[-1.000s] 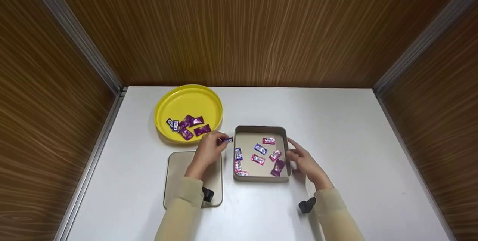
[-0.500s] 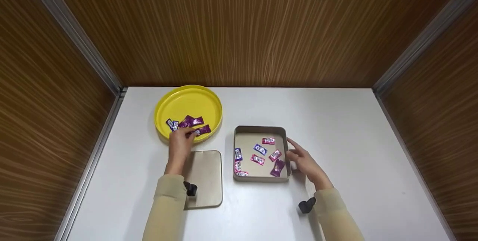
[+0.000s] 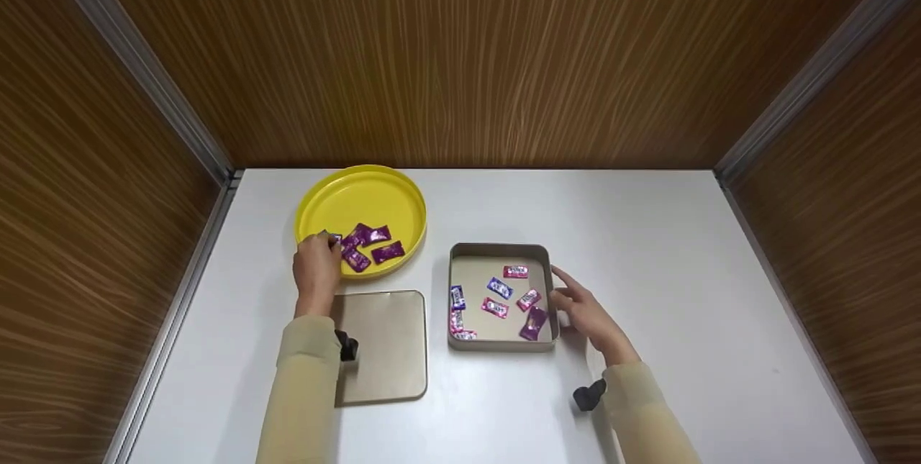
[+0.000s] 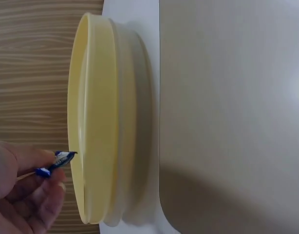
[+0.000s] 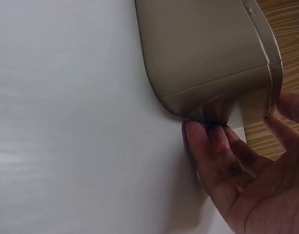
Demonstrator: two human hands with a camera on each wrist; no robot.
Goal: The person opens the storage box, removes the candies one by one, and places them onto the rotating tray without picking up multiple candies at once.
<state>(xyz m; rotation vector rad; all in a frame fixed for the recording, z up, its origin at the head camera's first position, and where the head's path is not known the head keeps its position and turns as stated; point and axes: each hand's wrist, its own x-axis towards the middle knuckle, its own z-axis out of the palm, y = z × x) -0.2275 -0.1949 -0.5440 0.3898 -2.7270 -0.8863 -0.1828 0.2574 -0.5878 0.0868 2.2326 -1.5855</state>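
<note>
In the left wrist view my left hand (image 4: 30, 183) pinches a blue-and-white wrapped candy (image 4: 62, 159) between thumb and fingers. From the head view, that left hand (image 3: 317, 267) is over the near-left rim of a round yellow plate (image 3: 367, 168), beside several purple-wrapped candies (image 3: 388, 252). My right hand (image 3: 588, 316) touches the right wall of a square metal tin (image 3: 504, 346). Its fairly straight fingertips meet the wall in the right wrist view. Pink wrapped candies (image 3: 496, 307), blue ones (image 3: 500, 288) and a purple one (image 3: 533, 324) lie inside the tin.
The tin's flat lid (image 3: 385, 349) lies on the white table (image 3: 647, 234) left of the tin, partly under my left forearm. Wood-grain panels (image 3: 468, 54) enclose the table at the back and sides.
My left hand has gone from beside the tin's left wall, where it held a small wrapped candy, back left to the plate's left side. The right hand stays at the tin.
</note>
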